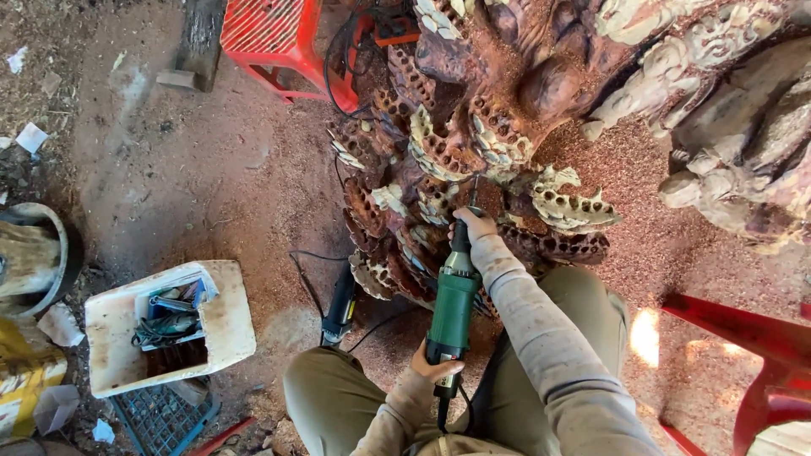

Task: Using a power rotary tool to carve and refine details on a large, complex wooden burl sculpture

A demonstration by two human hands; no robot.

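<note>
One green grinder (454,308) — both hands' grips closed on it: right (473,225) front, left (433,367) rear — against one woodcarving (473,127).

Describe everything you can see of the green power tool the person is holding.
The green power tool is a long, slim grinder with a green body, a black neck and a thin bit touching the carved wood sculpture. It points away from the person. The right hand holds its neck, the left hand its rear, where a black cable leaves.

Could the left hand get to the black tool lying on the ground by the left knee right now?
Probably yes, but only after letting go: the left hand grips the rear of the green grinder. The black tool lies uncovered beside the left knee.
</note>
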